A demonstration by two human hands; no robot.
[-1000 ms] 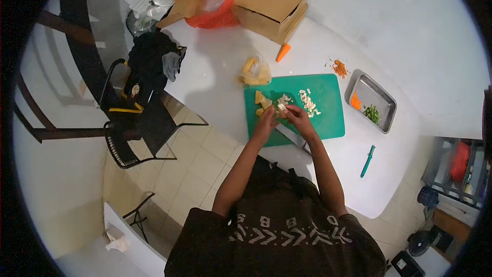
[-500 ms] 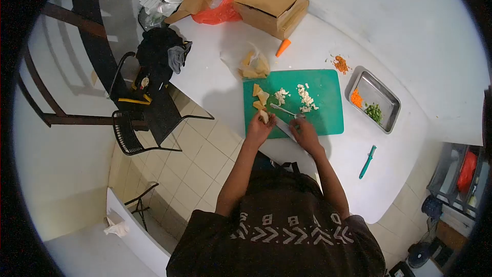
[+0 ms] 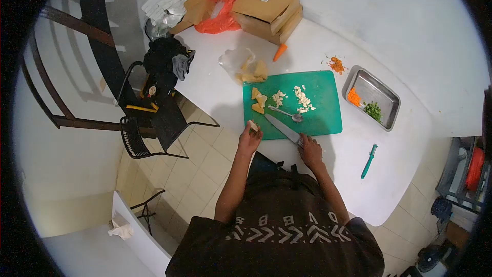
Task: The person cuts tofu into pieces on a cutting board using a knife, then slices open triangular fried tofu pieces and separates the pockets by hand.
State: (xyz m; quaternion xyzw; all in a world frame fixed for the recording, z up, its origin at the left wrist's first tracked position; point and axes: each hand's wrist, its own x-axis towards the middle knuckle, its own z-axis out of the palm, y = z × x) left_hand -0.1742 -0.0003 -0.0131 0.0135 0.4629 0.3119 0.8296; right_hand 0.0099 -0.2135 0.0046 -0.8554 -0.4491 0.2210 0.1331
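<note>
My left hand (image 3: 250,138) holds a pale piece of food (image 3: 253,125) at the near left edge of the green cutting board (image 3: 325,97). My right hand (image 3: 310,151) is closed on the handle of a knife (image 3: 283,128), whose blade lies across the board's near part, tip toward the far left. A metal spoon (image 3: 296,117) rests just beyond the blade. Yellowish chunks (image 3: 258,99) lie on the board's left side, with small white pieces (image 3: 278,98) beside them and more chopped white pieces (image 3: 303,100) further right.
A metal tray (image 3: 389,103) with orange and green bits stands right. A green peeler (image 3: 369,161) lies nearer. Beyond the board are a plastic bag (image 3: 251,69), a carrot piece (image 3: 280,52), peelings (image 3: 336,65), cardboard boxes (image 3: 266,7) and a red bag (image 3: 223,15). A black chair (image 3: 171,123) stands left.
My right hand has let go of the spoon, now lying on the board, and taken the knife's handle. My left hand has moved toward me and left with the pale piece.
</note>
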